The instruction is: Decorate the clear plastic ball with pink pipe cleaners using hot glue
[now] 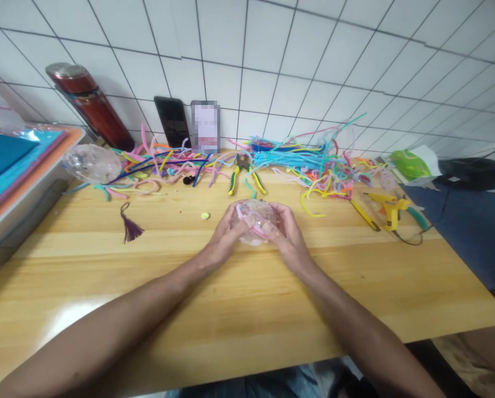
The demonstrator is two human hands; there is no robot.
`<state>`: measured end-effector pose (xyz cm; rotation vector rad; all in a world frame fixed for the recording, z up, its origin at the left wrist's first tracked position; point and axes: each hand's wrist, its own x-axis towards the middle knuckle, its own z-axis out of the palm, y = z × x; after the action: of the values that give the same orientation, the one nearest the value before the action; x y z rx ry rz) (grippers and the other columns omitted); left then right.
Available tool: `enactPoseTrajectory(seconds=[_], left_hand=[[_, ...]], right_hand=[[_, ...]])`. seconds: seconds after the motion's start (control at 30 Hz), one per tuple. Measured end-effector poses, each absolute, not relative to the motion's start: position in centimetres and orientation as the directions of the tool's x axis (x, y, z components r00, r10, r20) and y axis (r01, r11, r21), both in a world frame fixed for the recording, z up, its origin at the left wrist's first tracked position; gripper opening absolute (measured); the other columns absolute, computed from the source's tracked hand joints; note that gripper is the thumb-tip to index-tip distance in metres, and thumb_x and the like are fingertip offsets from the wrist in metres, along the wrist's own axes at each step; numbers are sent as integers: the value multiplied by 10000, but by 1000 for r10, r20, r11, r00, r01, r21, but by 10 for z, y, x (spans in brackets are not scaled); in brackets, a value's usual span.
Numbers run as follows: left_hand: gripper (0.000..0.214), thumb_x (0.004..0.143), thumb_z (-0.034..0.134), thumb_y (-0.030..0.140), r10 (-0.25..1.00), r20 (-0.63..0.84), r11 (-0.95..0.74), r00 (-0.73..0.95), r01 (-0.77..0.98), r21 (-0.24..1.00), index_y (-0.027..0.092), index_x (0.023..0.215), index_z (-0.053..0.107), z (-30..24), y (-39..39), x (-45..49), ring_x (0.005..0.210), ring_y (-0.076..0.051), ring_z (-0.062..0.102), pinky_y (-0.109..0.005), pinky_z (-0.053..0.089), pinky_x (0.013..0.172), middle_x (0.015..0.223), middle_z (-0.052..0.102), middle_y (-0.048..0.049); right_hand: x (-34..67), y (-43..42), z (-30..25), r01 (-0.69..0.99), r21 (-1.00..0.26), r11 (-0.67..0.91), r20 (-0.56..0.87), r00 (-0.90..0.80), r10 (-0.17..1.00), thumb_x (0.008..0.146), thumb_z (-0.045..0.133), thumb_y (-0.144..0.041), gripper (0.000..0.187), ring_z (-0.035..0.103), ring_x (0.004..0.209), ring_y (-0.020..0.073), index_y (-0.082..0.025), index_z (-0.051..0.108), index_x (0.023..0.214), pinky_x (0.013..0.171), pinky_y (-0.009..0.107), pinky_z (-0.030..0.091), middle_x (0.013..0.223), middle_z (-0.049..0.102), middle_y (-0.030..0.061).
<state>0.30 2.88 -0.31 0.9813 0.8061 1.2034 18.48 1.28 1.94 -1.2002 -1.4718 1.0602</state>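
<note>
Two bare hands on 1 clear plastic ball (pixel 258 210), approx ctr of frame. L hand (pixel 223 232) cups its left side, R hand (pixel 289 231) its right; fingers curled round it, both thumbs on the near face. So both hands occupied, ball held btwn them. Pink strip (pixel 244 216) runs diagonally across the ball, close to the thumbs. Can't tell if ball touches the wood tabletop (pixel 198 331).

Bent teal pipe cleaner (pixel 254 193) just behind ball; can't tell if attached. Yellow/green-handled pliers (pixel 243 162) above that, handles spread, pointing down-frame. Pile of multicolor pipe cleaners (pixel 289 160) upper ctr to right, more of same upper left, next to a 2nd clear plastic piece (pixel 92 164).

Mid left: dark purple tassel (pixel 131 228), lying flat. Small pale yellow bit (pixel 205 215) btwn it & L hand.

Mid right: yellow glue gun (pixel 390 210) w/ cord, yellow utility knife (pixel 366 215) just left of it. Green packet (pixel 409 165) above.

Upper left: red thermos (pixel 92 105), tilted in view. Dark-screen phone (pixel 172 121) & lit-screen phone (pixel 206 127) propped vs. white tile wall (pixel 264 44).
</note>
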Motion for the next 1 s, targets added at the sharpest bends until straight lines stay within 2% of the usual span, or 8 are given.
enactPoseTrajectory(seconds=[0.13,0.2,0.3,0.43,0.57,0.8,0.9,1.0], left_hand=[[616,904,711,647,930,-202,351,307,-580,735,188,1316,692,16,37,-6,1152,-320,779,-417,657,918,1297,800,-126],[668,922,657,674,897,-232,431,377,-626,650,154,1340,686,26,39,-12,1077,-311,809,-401,678,868,1264,814,-155],[757,861,711,709,864,-217,486,455,-643,592,114,1328,689,33,36,-21,984,-294,833,-337,694,797,1206,829,-179],[776,826,789,714,837,-183,514,516,-626,586,146,1343,682,30,32,-30,1024,-291,837,-291,704,779,1247,822,-178],[759,869,752,741,837,-176,509,518,-620,597,184,1379,674,22,30,-32,1001,-290,843,-299,716,753,1227,830,-162],[744,836,810,696,853,-131,459,505,-608,647,174,1354,698,23,29,-26,920,-279,841,-282,710,682,1119,847,-133],[707,843,769,725,877,-132,417,462,-597,685,155,1260,733,28,29,-23,942,-287,833,-299,706,686,1103,842,-138],[746,857,696,775,945,-95,264,313,-557,787,177,1303,721,34,29,-21,1068,-336,811,-384,709,782,1173,827,-142]], right_hand=[[190,14,27,125,-945,303,315,90,945,957,686,-646,536,676,1241,283,-283,552,1329,1059,469,571,1413,657,124],[191,13,29,154,-910,384,405,140,903,976,684,-597,491,672,1239,284,-284,562,1334,1044,470,571,1390,666,120],[189,9,31,243,-835,494,527,98,844,992,682,-510,434,675,1212,290,-282,582,1347,1020,485,575,1346,689,118],[184,4,33,327,-729,602,637,1,771,986,699,-424,396,692,1195,310,-286,602,1344,1028,521,586,1318,717,120],[182,-1,34,347,-628,697,728,-53,683,991,702,-345,386,705,1223,316,-305,605,1362,1052,535,590,1278,742,112],[178,-5,33,354,-535,767,763,-186,619,974,726,-363,364,742,1174,316,-311,665,1329,999,539,632,1275,770,112],[176,-6,34,327,-535,779,775,-177,607,984,726,-340,367,743,1184,303,-309,662,1344,1012,519,629,1280,773,109],[176,-7,33,259,-684,682,691,-70,719,997,723,-392,428,724,1243,302,-299,620,1402,1054,512,608,1323,760,118]])
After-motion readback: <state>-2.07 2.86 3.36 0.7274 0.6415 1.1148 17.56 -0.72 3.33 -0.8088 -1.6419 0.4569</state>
